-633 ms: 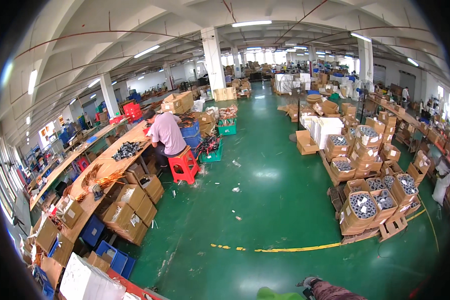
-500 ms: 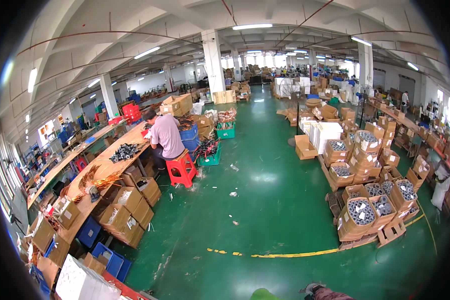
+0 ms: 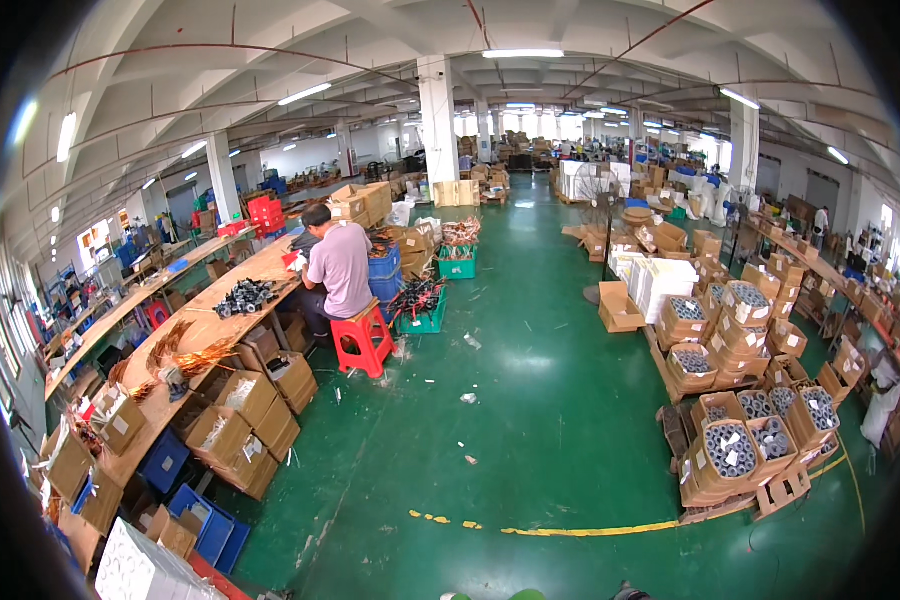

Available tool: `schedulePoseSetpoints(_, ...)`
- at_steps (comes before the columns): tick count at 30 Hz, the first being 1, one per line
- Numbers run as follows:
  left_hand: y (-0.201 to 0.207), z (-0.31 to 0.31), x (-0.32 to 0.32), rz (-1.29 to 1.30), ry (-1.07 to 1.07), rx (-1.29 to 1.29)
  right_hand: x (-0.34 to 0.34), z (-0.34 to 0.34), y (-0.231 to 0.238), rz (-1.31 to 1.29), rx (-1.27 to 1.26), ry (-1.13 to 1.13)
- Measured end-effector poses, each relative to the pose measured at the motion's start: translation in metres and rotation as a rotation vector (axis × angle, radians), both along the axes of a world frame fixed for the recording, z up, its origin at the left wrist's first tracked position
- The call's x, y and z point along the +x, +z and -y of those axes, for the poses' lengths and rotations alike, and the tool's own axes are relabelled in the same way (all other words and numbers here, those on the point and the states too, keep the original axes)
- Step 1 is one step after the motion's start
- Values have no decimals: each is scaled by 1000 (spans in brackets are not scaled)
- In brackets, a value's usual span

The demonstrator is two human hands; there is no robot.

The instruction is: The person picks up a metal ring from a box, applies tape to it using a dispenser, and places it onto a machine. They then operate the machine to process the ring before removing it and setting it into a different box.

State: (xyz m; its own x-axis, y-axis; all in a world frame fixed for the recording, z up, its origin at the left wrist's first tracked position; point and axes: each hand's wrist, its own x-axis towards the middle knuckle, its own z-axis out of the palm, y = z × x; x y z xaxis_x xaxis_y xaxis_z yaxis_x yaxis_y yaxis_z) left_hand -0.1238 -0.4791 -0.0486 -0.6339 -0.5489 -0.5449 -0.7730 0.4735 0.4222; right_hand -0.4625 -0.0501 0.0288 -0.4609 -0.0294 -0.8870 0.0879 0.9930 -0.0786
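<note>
At the lower edge a small dark shape [image 3: 630, 592] shows, probably the end of my right hand; its fingers cannot be made out. Nothing is visibly held there. My left hand does not show. Close by at the same edge is a bit of green [image 3: 526, 595] that I cannot identify. Under both lies the green floor [image 3: 400, 470], crossed by a yellow line [image 3: 590, 531]. Nearest on the left is a white block-shaped stack [image 3: 150, 565], beside blue bins [image 3: 232, 548].
A long wooden workbench [image 3: 198, 328] on the left bears copper-coloured wires and a black parts pile [image 3: 247, 298]. A person [image 3: 342, 268] sits there on a red stool [image 3: 361, 342]. Cartons of grey round parts [image 3: 730, 450] stand on pallets at right. Green crates [image 3: 457, 268] and a pillar [image 3: 438, 125] are ahead.
The dark reddish sleeve at the lower edge has dropped out of view, and less of the green shape shows. The view has shifted slightly. The seated person stays at the bench.
</note>
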Motion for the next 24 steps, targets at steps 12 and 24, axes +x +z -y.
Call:
schedulePoseSetpoints(12,-23,89,17,138,-125,-91,-75,120,10,2,18,101)
schedulePoseSetpoints(24,-31,141,-9,-402,908,527,-118,215,16,37,-19,101)
